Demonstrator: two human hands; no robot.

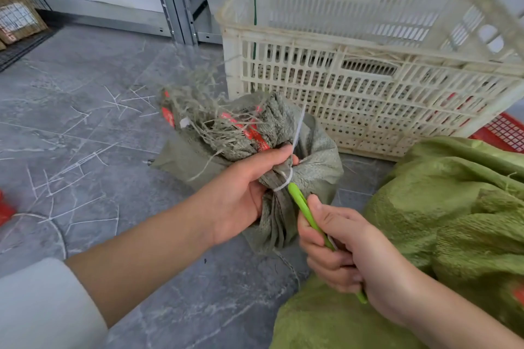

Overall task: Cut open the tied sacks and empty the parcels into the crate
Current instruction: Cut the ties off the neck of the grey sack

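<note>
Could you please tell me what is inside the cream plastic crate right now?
Through the slatted wall of the crate, red shapes show low on its right side, probably parcels. The rest of its floor is hidden by the wall.

White short sleeve (42, 306) on left arm, forearms bare

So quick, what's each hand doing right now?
Left hand: closed around the tied neck of the grey-green sack.
Right hand: closed on a green cutter, its tip at the white tie.
</note>
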